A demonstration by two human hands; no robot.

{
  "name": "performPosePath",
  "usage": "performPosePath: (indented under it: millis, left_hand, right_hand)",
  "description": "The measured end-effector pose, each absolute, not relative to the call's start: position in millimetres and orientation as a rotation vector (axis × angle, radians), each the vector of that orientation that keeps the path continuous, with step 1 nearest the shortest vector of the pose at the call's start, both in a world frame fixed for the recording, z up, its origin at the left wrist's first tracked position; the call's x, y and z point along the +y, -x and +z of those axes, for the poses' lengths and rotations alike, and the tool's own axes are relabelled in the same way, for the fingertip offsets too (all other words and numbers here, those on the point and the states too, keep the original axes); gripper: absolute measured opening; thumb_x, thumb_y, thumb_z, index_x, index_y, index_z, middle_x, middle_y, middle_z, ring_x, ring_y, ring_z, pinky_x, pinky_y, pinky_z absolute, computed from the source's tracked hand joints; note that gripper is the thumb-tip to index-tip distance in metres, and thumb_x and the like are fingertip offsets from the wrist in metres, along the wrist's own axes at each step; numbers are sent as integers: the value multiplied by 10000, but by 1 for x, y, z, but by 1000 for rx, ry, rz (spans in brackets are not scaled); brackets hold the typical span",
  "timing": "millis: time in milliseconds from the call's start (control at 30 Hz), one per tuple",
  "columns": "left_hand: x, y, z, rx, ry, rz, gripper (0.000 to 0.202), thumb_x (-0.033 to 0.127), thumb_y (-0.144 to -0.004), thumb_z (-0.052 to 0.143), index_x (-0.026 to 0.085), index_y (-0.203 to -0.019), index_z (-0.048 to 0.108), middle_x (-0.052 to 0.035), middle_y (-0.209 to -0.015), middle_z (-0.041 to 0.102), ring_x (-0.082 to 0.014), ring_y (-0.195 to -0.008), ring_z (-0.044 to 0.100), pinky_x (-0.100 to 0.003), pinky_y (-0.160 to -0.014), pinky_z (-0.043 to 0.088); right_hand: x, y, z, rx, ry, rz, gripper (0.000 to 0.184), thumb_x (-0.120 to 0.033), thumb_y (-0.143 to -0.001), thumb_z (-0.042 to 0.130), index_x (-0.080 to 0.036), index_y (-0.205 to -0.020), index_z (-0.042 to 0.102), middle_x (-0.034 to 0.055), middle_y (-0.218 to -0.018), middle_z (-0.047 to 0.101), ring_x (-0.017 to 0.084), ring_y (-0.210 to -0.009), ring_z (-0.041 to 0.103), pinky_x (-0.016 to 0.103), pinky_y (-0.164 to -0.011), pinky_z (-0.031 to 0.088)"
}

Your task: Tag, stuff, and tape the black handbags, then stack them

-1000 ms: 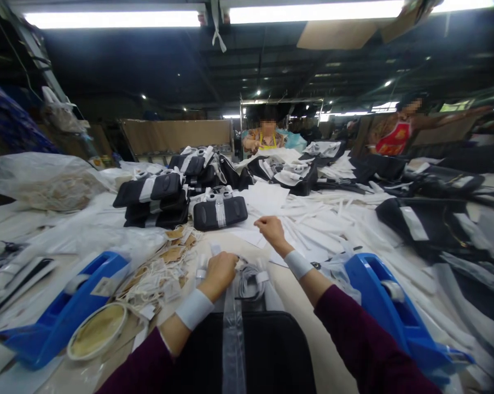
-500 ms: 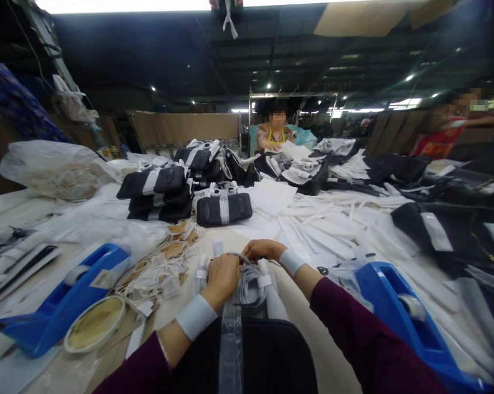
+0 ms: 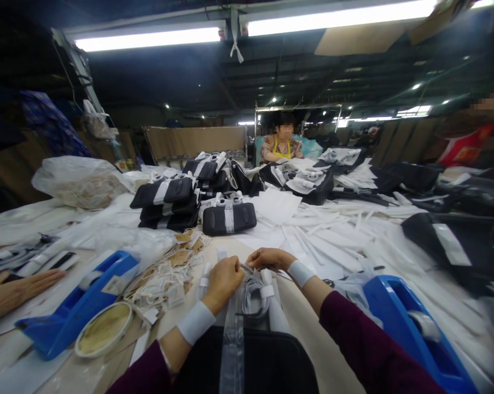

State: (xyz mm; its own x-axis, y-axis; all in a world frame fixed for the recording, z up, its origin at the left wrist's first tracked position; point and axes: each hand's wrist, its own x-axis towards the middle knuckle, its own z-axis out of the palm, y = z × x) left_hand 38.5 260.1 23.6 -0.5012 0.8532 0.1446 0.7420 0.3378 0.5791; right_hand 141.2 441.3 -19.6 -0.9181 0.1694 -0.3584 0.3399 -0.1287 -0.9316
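Note:
A black bag (image 3: 267, 364) with a clear plastic strip (image 3: 232, 350) down its middle lies right in front of me. At its far end sit its grey coiled straps with white paper wraps (image 3: 255, 289). My left hand (image 3: 224, 280) is curled in a fist on the left side of the straps. My right hand (image 3: 270, 258) comes in from the right, its fingers pinched on a thin strap end just above the coil. The two hands are nearly touching. Both wrists wear white bands over maroon sleeves.
Blue tape dispensers stand at left (image 3: 76, 303) and right (image 3: 411, 323). A tape roll (image 3: 104, 329) and a heap of paper tags (image 3: 164, 273) lie at left. Wrapped black bags (image 3: 229, 217) are stacked ahead among white paper strips (image 3: 332, 230). Another person's hand (image 3: 12, 290) rests at far left; a co-worker (image 3: 282, 143) sits opposite.
My right hand came back from the far paper strips to the coiled straps and pinched them. My left hand stayed put. Another person's hand has appeared at far left.

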Motion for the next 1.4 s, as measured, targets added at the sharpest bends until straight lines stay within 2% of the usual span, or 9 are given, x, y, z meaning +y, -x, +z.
performPosePath:
  millis: [167,367,500,633,967,1167,1267,1333,1400]
  left_hand:
    - [262,-31,27,2023,-1288,1302,115,260,-689,564,185,-619,510,21,-598,553,-138,-606,530,-242,-596,391]
    - [263,-38,31,1652,-975,1630,202,362,-686,593,172,-682,524,1,-659,620,-128,-646,594,-269,-694,491]
    - [260,-43,34,1577,-818,1728,252,356,-636,687,152,-690,551,-42,-750,681,-95,-591,570,-246,-646,490]
    - [255,-42,39,1564,-708,1749,265,334,-610,723,136,-719,583,-86,-897,715,-71,-557,563,-236,-621,495]
    - [260,-37,57,1758,-833,1555,213,318,-627,716,157,-709,604,-29,-596,626,-187,-593,638,-308,-615,501]
    - [264,-25,84,2167,-1455,1216,171,151,-578,723,195,-720,637,-32,-811,624,-245,-900,572,-329,-796,432]
    - [260,-22,99,2255,-1805,812,105,122,-647,651,190,-615,577,-8,-694,568,-210,-774,550,-310,-740,418]
    - [259,-25,109,2127,-1934,799,122,104,-692,596,192,-609,577,-3,-698,568,-187,-770,543,-287,-748,411]
    - [261,-28,114,1973,-2071,919,94,153,-754,568,197,-681,610,-10,-777,594,-179,-817,550,-274,-778,414]
  right_hand:
    - [448,-166,-5,1869,-563,-2534,258,-374,-745,721,-166,-890,670,21,-860,688,53,-544,532,179,-514,448]
    - [428,-172,5,1843,-443,-2805,439,-144,-584,772,-139,-1008,660,88,-1105,680,147,-1013,628,241,-904,475]
    - [415,-167,0,1965,-521,-2819,349,-241,-604,802,-129,-910,675,54,-908,697,120,-790,624,246,-755,487]
    - [412,-166,-5,2161,-676,-2687,275,-352,-650,781,-133,-770,667,-19,-632,618,64,-540,484,204,-530,363]
    - [408,-145,33,2621,-640,-2125,75,-60,-554,687,-128,-584,700,-55,-439,541,68,-466,415,217,-489,271]
    - [402,-149,42,2595,-508,-2125,41,-137,-619,666,-125,-655,681,-31,-515,604,77,-444,458,214,-478,347]
    - [398,-164,42,2582,-497,-2203,232,-172,-608,700,-140,-837,695,2,-695,681,114,-552,561,246,-555,449]
    - [393,-173,43,2642,-478,-2240,413,-146,-542,759,-173,-950,703,11,-878,707,129,-696,601,253,-648,476]
    - [386,-177,45,2720,-470,-2301,413,-164,-518,795,-180,-925,729,15,-935,708,148,-790,605,257,-711,470]
